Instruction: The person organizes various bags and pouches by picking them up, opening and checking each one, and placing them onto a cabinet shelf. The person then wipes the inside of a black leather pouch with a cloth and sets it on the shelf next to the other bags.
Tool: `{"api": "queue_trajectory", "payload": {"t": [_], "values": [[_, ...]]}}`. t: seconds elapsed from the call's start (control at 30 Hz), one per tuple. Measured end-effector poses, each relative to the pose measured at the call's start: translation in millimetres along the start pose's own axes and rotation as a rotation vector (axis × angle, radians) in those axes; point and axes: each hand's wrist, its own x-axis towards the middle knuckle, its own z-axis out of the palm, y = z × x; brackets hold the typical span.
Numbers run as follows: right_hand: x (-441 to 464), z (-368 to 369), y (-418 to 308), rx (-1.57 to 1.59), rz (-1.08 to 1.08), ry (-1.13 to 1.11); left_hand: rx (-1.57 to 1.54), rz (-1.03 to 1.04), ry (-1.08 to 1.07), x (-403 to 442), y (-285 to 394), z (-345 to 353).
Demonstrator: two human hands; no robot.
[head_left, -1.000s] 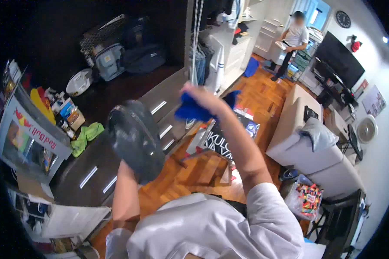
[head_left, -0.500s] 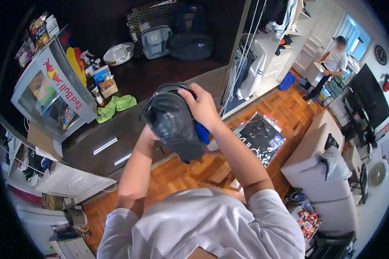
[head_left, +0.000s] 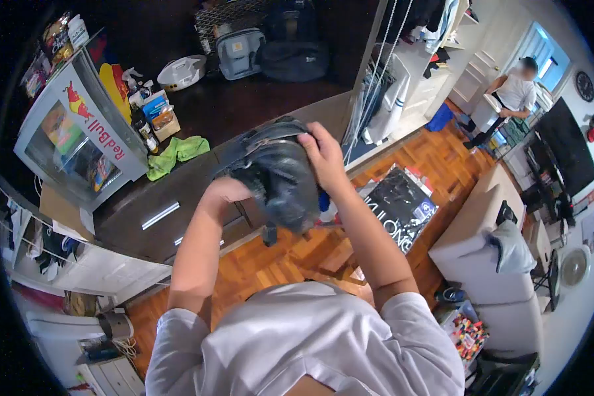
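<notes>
A small black bag (head_left: 285, 178) with a shiny, leather-like surface and a zip across its upper part is held up in front of me between both hands. My right hand (head_left: 325, 155) grips its upper right edge, thumb lying on the near side. At the bag's left side, my left hand (head_left: 230, 190) holds it, with the fingers hidden behind or inside the bag. A short dark strap end (head_left: 269, 236) hangs below. Just behind the bag, close to my right wrist, a bit of something blue (head_left: 323, 201) shows; I cannot tell what it is.
Ahead is a dark cabinet (head_left: 244, 105) bearing a Red Bull fridge (head_left: 79, 138), a green cloth (head_left: 177, 157), bottles and a grey backpack (head_left: 239, 54). A black printed package (head_left: 402, 204) lies to the right, near a beige sofa (head_left: 472, 231). Another person (head_left: 518, 92) stands farther back holding a white container.
The bag has turned in my hands, so its zip and upper part now face me more, and a strap end dangles. My left hand shows more at its side. The other person's white container has shifted.
</notes>
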Motion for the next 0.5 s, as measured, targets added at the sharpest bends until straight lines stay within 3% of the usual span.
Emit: {"api": "queue_trajectory", "payload": {"t": [0.1,0.17,0.2,0.27,0.33,0.4,0.5], "values": [[4,-2,28,0.112,0.044,-0.021,0.309,-0.123,0.050,4,19,0],[6,-2,48,0.438,0.185,-0.082,0.188,-0.267,0.058,-29,125,11],[9,-1,30,0.747,0.244,-0.128,-0.010,-0.107,0.021,-22,114,13],[4,-5,-7,1.052,0.434,-0.139,-0.396,0.224,-0.048,-11,95,19],[4,-6,-14,1.180,0.497,-0.216,-0.398,0.220,-0.006,-23,104,21],[3,-5,-11,1.266,0.552,-0.290,-0.524,-0.043,0.015,-27,119,22],[-5,4,-3,1.418,0.676,-0.398,0.004,-0.365,-0.156,-8,85,19]]}}
